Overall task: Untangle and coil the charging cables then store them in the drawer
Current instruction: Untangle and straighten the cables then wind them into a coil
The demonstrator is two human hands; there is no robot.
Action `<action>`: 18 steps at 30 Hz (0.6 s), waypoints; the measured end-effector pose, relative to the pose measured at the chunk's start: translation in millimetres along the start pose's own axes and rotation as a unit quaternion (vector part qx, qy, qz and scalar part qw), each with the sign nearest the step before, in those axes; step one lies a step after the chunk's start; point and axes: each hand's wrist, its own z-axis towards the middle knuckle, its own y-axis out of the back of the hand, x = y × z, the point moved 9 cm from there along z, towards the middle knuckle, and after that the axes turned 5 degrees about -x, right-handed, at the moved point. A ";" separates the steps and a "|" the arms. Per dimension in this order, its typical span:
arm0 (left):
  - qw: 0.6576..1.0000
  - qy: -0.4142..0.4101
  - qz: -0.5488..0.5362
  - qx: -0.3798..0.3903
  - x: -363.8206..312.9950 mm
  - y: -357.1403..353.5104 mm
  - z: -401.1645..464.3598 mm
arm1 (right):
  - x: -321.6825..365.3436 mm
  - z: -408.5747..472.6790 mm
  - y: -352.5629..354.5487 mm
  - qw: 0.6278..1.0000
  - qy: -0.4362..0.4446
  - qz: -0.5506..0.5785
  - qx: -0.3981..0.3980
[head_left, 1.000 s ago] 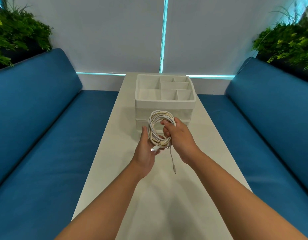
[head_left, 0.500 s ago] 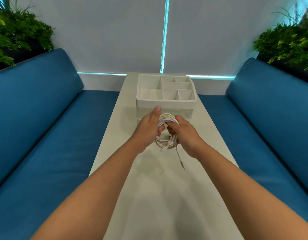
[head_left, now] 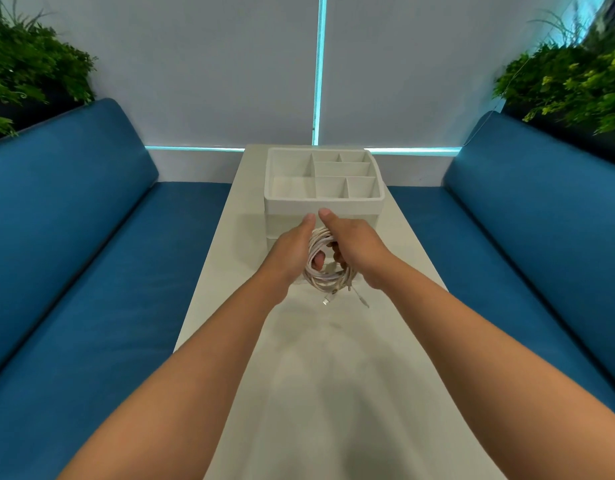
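Note:
A coil of white charging cables (head_left: 325,277) hangs between both hands just in front of the white organizer (head_left: 320,201). My left hand (head_left: 291,252) grips the coil's left side, with fingers through the loop. My right hand (head_left: 354,245) holds the right side, its thumb raised near the organizer's front. Two plug ends (head_left: 328,299) dangle below the coil. The organizer has open compartments on top and drawers on its front, mostly hidden behind my hands; I cannot tell if a drawer is open.
The organizer stands at the far end of a long white table (head_left: 320,375). Blue sofas (head_left: 91,254) flank the table on both sides, with green plants (head_left: 29,74) behind them in the corners.
Both hands have carried the coil forward and closer to the organizer's front. The thumbs now point up near its top rim, and the coil hangs lower between the palms.

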 end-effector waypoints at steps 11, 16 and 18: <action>0.988 0.063 -0.140 -0.006 14.6 -3.6 0.2 | -18.2 -7.6 -5.0 0.980 -0.017 0.197 0.022; 0.969 0.101 -0.225 0.018 17.5 -6.6 -2.9 | -9.5 -20.2 -3.3 0.989 0.131 0.061 0.005; 0.963 0.106 -0.249 0.013 15.8 -5.5 -2.0 | -9.3 -23.4 -9.7 0.985 0.169 0.014 0.025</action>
